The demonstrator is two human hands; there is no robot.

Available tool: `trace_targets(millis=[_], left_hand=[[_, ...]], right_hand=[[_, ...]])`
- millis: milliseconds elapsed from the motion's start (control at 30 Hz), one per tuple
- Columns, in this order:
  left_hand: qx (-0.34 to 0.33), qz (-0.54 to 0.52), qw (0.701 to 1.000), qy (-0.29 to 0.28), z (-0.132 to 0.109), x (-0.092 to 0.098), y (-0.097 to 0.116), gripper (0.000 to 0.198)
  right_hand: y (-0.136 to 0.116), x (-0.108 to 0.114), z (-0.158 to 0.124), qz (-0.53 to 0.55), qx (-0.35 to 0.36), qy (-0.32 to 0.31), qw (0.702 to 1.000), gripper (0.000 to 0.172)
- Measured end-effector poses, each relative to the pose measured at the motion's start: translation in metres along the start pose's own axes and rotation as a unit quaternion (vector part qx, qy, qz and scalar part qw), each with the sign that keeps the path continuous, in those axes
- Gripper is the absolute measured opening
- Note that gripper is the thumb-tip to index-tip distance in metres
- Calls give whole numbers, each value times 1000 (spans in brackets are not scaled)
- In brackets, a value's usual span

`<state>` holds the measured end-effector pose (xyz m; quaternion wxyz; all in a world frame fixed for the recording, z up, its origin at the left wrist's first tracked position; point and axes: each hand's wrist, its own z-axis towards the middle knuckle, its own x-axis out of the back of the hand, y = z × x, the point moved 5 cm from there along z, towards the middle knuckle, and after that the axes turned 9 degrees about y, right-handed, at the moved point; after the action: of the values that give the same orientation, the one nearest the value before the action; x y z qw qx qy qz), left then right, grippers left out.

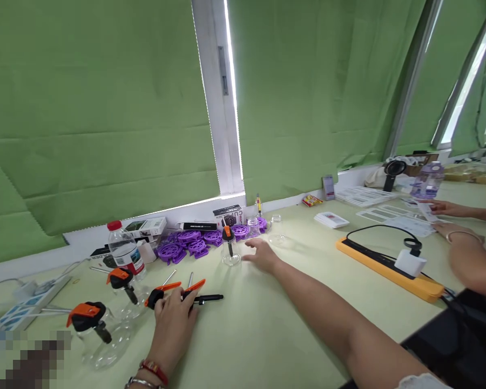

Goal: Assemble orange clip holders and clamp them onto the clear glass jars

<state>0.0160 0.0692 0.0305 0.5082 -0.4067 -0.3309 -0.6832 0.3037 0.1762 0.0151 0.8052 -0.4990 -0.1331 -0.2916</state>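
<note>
Toward the table's (pixel 259 335) left end, near the front edge, our left hand (pixel 174 313) lies palm down, fingers bent, over orange-and-black lever lids (pixel 154 297); whether it grips them, we cannot tell. A black rod (pixel 210 297) extends from beneath this hand. Our right hand (pixel 261 256) is released, fingers spread, just beside an upright clear jar (pixel 230 258) that carries an orange-and-black top and stands nearer the back edge. To the left of our left hand, we find two further clear jars (pixel 109 346) with matching tops. Along the back edge, purple plastic parts (pixel 197 247) form a pile beside a red-capped water bottle (pixel 123 249). Toward the right, we note an orange power strip (pixel 372 269) holding a white charger (pixel 410 263); beyond it, a co-worker's hands (pixel 443 208) are at a white sheet (pixel 426 211).
</note>
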Motion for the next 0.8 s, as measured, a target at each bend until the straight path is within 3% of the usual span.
trace_targets(millis=[33, 100, 200, 267, 333, 400, 467, 567, 667, 800], left_hand=[[2, -4, 1000, -3, -1, 0, 0, 41], [6, -15, 1000, 1, -2, 1, 1, 45], [13, -46, 999, 19, -2, 2, -2, 55], [30, -68, 997, 13, -2, -2, -6, 61], [44, -87, 995, -8, -1, -7, -11, 64], [40, -107, 993, -28, 0, -12, -14, 65], [28, -125, 991, -45, 1, -15, -14, 62], [28, -140, 988, -59, 1, -16, -13, 54], [29, -158, 985, -63, 1, -14, -11, 50], [23, -196, 979, -56, -1, -9, -6, 47]], right_hand=[[4, 14, 1, -25, 9, 38, 999, 43], [13, 46, 3, -89, 8, 152, 984, 37], [36, 85, 6, -166, -72, 284, 941, 58], [55, 94, 9, -203, -153, 277, 927, 80], [73, 92, 13, -226, -224, 209, 925, 96], [86, 84, 15, -241, -261, 143, 924, 99], [94, 79, 17, -250, -265, 119, 924, 91], [100, 79, 16, -213, -264, 152, 929, 78], [101, 89, 9, -142, -273, 221, 925, 80], [75, 107, -2, -98, -247, 302, 915, 87]])
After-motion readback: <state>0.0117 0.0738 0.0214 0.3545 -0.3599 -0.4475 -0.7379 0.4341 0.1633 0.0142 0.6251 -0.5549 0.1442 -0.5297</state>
